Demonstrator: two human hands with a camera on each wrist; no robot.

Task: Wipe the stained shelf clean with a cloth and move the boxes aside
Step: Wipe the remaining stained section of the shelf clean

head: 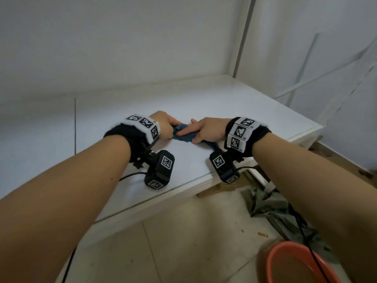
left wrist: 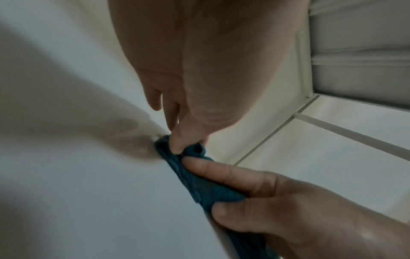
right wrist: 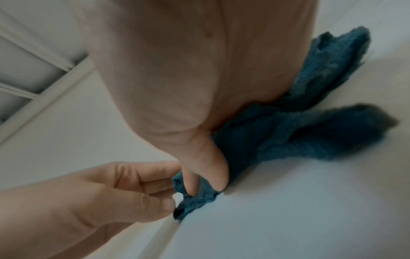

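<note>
Cloth (head: 184, 134) lies bunched on shelf (head: 234, 103), long axis nine-to-three. Left hand (head: 163, 124) pinches its nine o'clock end; right hand (head: 206, 129) grips the three o'clock end.

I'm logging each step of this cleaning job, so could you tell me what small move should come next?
Probably fold the cloth into a flat pad: both the left hand and right hand pinch it bunched and twisted on the shelf, too narrow for wiping.
</note>
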